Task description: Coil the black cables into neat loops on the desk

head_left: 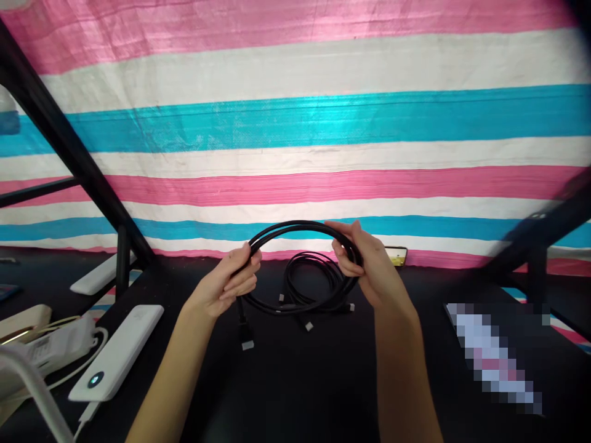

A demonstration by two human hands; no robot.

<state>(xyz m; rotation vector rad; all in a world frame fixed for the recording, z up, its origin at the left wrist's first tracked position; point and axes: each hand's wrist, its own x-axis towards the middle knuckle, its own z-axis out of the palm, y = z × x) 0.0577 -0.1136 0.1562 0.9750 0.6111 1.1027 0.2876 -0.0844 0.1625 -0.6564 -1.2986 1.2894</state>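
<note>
A black cable (295,226), wound into a loose coil of several loops, is held up above the dark table. My left hand (235,277) is closed around the coil's left side. From below that hand a cable end hangs down, with a plug (248,346) that has a pale tip. On the coil's right side, my right hand (362,258) grips the loops between thumb and fingers. Behind and below it lies a second coiled black cable (305,258) on the table, partly hidden by the held loops. Connectors with light metal tips (309,326) show near the coils.
A white power bank (117,354) with a small lit display lies left, plugged to a white cord. Beside it is a white power strip (62,347). A phone (397,256) stands at the back. Black frame bars (69,135) rise at both sides before a striped sheet (323,123).
</note>
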